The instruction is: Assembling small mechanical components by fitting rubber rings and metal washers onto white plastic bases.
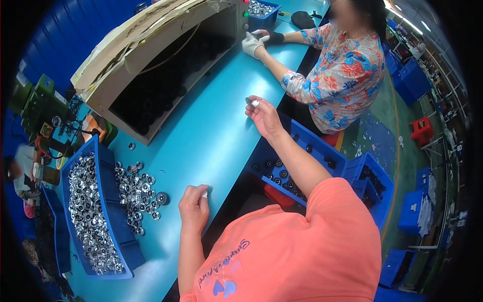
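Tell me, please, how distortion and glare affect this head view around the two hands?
Head view: fisheye bends the teal table edge and blacks out the corners; small glints dot the metal parts near the left hand; the right hand looks sharp, without strong shadow.

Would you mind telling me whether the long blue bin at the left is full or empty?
Nearly full: the blue bin holds shiny metal rings along most of its length.

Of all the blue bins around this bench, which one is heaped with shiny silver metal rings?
The long blue bin on the bench at the person's left, beside the loose rings. The bins below the bench edge hold only a few dark parts.
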Motion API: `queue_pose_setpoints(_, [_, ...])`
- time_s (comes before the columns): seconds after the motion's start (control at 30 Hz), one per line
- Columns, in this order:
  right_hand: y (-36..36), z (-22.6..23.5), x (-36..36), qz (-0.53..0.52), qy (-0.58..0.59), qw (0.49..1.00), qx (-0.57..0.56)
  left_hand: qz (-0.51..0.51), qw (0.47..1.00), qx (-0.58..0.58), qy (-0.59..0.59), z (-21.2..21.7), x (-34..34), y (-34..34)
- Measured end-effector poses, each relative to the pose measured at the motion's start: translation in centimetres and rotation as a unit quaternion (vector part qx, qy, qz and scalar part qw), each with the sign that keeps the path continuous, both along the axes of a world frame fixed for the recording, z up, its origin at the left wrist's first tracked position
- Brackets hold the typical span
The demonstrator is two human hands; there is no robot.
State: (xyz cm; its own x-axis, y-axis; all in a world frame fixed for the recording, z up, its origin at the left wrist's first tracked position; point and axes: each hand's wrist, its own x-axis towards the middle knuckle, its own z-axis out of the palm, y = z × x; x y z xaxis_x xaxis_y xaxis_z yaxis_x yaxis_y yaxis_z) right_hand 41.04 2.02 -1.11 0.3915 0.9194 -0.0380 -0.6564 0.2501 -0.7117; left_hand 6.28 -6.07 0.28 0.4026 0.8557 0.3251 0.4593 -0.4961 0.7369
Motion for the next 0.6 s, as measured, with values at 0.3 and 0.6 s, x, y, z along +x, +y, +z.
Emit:
queue_pose_setpoints(0.3, [0.4, -0.8, -0.4, -0.010, -0.054, 0.998, -0.019, 0.002, 1.000, -0.009, -0.006, -0.5, -0.1, 0.2])
queue_pose_setpoints(0.6, [1.0, -1.6, -0.3, 0.010, -0.079, 0.997, -0.016, 0.005, 1.000, -0.006, 0.004, -0.5, -0.2, 0.3])
